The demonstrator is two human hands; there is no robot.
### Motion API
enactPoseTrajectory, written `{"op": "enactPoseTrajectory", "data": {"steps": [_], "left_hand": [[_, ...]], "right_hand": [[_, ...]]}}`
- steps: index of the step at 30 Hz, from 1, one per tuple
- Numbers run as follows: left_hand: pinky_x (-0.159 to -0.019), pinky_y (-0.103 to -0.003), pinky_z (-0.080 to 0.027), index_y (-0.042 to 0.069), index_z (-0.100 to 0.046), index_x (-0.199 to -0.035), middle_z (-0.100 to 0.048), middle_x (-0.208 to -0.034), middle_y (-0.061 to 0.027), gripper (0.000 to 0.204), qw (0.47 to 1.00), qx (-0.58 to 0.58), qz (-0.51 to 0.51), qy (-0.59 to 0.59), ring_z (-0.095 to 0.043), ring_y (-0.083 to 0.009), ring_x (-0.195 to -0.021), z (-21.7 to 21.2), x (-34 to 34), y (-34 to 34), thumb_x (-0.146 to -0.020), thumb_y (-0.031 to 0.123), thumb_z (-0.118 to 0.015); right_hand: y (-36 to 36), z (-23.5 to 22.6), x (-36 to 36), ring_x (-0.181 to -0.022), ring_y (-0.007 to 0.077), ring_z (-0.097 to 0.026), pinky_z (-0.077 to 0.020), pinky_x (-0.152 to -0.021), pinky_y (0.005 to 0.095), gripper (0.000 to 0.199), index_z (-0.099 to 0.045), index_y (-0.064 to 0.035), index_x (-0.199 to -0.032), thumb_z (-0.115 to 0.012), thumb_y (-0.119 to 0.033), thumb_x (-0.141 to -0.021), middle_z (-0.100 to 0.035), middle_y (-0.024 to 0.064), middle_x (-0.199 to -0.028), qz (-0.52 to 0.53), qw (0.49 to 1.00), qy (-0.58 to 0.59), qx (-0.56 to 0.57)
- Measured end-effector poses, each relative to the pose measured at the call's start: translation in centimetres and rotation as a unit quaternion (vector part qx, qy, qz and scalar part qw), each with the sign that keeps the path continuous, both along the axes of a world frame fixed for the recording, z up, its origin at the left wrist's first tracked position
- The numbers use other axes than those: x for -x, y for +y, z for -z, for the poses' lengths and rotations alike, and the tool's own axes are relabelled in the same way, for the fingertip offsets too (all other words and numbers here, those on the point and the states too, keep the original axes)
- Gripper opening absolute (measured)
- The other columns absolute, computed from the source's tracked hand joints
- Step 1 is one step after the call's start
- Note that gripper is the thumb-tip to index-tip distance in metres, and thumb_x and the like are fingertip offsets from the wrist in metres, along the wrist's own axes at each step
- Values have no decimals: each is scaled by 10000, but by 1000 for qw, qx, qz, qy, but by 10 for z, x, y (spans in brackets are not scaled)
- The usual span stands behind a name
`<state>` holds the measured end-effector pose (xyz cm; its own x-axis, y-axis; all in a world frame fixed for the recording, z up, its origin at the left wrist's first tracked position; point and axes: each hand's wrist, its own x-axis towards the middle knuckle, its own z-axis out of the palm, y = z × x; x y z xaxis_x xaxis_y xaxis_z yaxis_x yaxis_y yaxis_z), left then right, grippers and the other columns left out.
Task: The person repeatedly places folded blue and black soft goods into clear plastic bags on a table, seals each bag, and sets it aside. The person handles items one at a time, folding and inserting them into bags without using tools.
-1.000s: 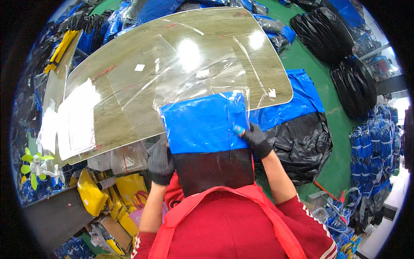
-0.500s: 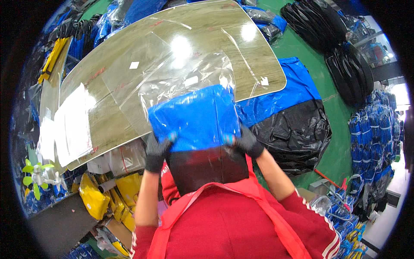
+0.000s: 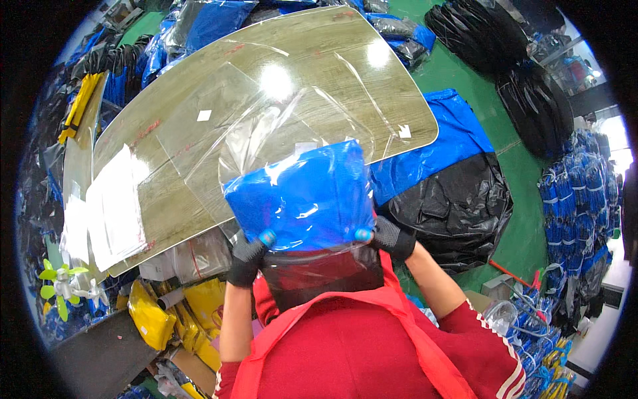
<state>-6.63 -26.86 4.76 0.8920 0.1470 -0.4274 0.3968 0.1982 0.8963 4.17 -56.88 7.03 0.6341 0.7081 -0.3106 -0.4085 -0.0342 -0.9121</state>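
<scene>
Both gloved hands, left hand (image 3: 247, 259) and right hand (image 3: 393, 238), each grip clenched on a clear plastic bag (image 3: 302, 193) holding blue and black items, upright over the bench's (image 3: 199, 86) near edge, its long axis rising from the chest.

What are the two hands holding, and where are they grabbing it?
Both hold a clear plastic bag with a blue and black folded thing inside. The left hand and right hand grip its two sides.

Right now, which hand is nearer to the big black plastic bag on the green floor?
Right. The right hand grips the blue item's lower right corner, just beside the black bag; the left hand grips the opposite corner, farther away.
</scene>
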Motion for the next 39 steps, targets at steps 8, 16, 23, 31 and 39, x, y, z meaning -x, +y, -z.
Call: {"op": "enactPoseTrajectory", "data": {"steps": [8, 16, 23, 31, 39], "left_hand": [[-923, -371, -468, 15, -453, -1306, -576, -1195, -114, 627, 974, 182, -130, -21, -576, -254, -1049, -32, -15, 14, -797, 274, -713], [-918, -362, -458, 34, -485, -1283, -588, -1204, -98, 726, 997, 2, -69, 33, -567, -218, -1060, 18, 53, -22, -726, 401, -774], [-928, -358, -463, 38, -644, -1098, -649, -1123, -63, 444, 925, -229, 278, -121, -585, -204, -1059, 36, 71, -9, -737, 268, -761], [-750, -344, -526, 53, -569, -1153, -620, -1066, -79, 330, 967, 171, -90, -164, -620, -214, -883, 18, -23, -34, -843, 144, -638], [-744, -424, -518, 102, -652, -970, -678, -844, -132, 260, 653, -592, 14, -471, -656, -320, -773, -152, -75, -9, -803, 297, -692]], "right_hand": [[14, -25, 1, -1261, 214, -427, -356, -1057, 375, 890, -284, -43, -1442, -764, -357, -761, -435, 108, -1394, 6, 999, 5, 46], [7, 0, -8, -1046, 195, -575, -457, -939, 359, 647, -487, -30, -1299, -729, -369, -804, -601, 87, -1182, 24, 999, -6, -47], [-35, 30, 59, -1009, 149, -568, -460, -857, 303, 493, -586, -46, -1179, -730, -340, -811, -632, 56, -1084, 60, 992, 34, 106], [44, -53, -15, -1317, 217, -358, -274, -1098, 357, 833, -316, -20, -1416, -669, -475, -814, -368, 104, -1435, 250, 932, -188, -184], [31, -95, -79, -965, 251, -566, -458, -853, 335, 626, -509, -67, -1103, -870, -197, -609, -551, 121, -1063, 180, 803, -567, -36]]}}
